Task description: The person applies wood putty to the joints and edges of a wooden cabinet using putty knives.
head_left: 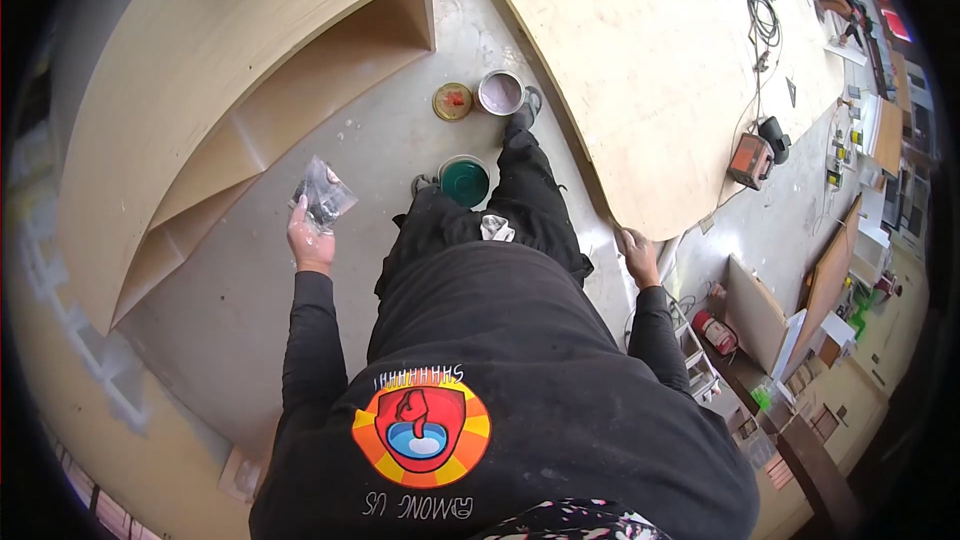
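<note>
A small clear plastic bag with dark contents is held up in my left hand, its fingers closed on the bag's lower edge. My right hand grips the near edge of a large plywood sheet, fingers at its rounded corner. Between and beyond my feet stand a green-filled bucket, an open can with pale contents and a round lid with red smears.
A curved wooden shelf unit rises at the left. On the plywood lie a coiled cable and an orange machine. At the right are a red fire extinguisher and leaning boards. Another person is far right.
</note>
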Motion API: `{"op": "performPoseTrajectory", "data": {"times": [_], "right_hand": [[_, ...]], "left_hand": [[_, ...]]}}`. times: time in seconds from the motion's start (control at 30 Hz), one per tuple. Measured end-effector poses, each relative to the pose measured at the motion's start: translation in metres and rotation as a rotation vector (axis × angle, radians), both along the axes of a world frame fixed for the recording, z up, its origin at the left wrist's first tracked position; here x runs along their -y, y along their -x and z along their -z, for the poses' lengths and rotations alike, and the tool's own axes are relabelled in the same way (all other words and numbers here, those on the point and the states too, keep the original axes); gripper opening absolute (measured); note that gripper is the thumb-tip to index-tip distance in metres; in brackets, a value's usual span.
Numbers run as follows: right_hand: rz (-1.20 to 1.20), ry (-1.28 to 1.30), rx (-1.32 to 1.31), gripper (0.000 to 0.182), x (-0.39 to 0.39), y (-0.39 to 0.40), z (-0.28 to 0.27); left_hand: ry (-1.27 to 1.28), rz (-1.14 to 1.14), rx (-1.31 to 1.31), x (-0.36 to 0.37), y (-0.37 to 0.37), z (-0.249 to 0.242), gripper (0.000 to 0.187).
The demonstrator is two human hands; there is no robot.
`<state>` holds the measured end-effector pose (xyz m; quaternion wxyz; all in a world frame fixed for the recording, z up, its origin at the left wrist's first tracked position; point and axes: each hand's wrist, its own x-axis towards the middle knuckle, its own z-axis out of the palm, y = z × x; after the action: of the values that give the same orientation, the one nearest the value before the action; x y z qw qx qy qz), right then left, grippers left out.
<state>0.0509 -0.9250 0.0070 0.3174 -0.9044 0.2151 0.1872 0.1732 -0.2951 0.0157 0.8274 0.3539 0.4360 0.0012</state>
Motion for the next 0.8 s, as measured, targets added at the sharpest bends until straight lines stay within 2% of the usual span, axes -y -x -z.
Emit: {"op": "performPoseTrajectory", "data": {"times": [0.13,0.2,0.23,0.27,0.3,0.33,0.37,0.4,0.43,0.47,0.5,0.53,0.57,0.63,0.73,0.8], "right_hand": [[0.070,0.050,-0.065,0.039,0.019,-0.059,0.008],[0.104,0.024,0.017,0.038,0.028,-0.111,0.030],[0.099,0.000,0.021,0.038,0.033,-0.144,0.047],[0.102,-0.131,0.081,0.041,0.033,-0.177,0.066],[0.117,-0.265,0.131,0.045,0.030,-0.206,0.087],[-0.384,0.030,0.541,0.046,0.039,-0.224,0.142],[0.132,-0.502,0.160,0.045,-0.002,-0.273,0.107],[0.091,-0.560,0.092,0.045,-0.029,-0.307,0.091],[0.101,-0.635,0.073,0.044,-0.053,-0.330,0.111],[-0.024,-0.642,0.168,0.044,-0.077,-0.349,0.120],[0.001,-0.732,0.130,0.037,-0.104,-0.364,0.133],[-0.025,-0.725,0.195,0.038,-0.131,-0.373,0.153],[-0.044,-0.777,0.190,0.037,-0.156,-0.389,0.149],[-0.018,-0.726,0.106,0.031,-0.208,-0.401,0.201],[0.106,-0.742,0.078,0.028,-0.270,-0.405,0.270],[0.114,-0.639,0.135,0.025,-0.302,-0.412,0.324]], "left_hand": [[-0.051,0.046,-0.001,0.019,-0.021,-0.010,0.034],[-0.103,0.046,-0.021,0.031,-0.024,-0.020,0.034],[-0.508,0.332,0.014,0.037,-0.018,-0.021,0.033],[-0.913,0.625,0.037,0.043,-0.019,-0.024,0.033],[-0.940,0.639,0.024,0.052,-0.031,-0.038,0.033],[-0.525,0.358,-0.046,0.066,-0.046,-0.056,0.032],[-0.113,0.064,-0.114,0.078,-0.055,-0.067,0.032],[-0.136,0.077,-0.131,0.084,-0.061,-0.069,0.032],[-0.152,0.077,-0.155,0.086,-0.067,-0.066,0.033],[-0.164,0.070,-0.177,0.090,-0.068,-0.068,0.033],[-0.174,0.083,-0.187,0.097,-0.073,-0.068,0.033],[-0.160,0.098,-0.210,0.104,-0.081,-0.068,0.034],[-0.145,0.115,-0.236,0.107,-0.092,-0.066,0.035],[-0.138,0.190,-0.272,0.113,-0.116,-0.047,0.034],[-0.108,0.324,-0.343,0.091,-0.140,0.021,0.034],[0.022,0.380,-0.271,0.060,-0.156,0.087,0.036]]}}
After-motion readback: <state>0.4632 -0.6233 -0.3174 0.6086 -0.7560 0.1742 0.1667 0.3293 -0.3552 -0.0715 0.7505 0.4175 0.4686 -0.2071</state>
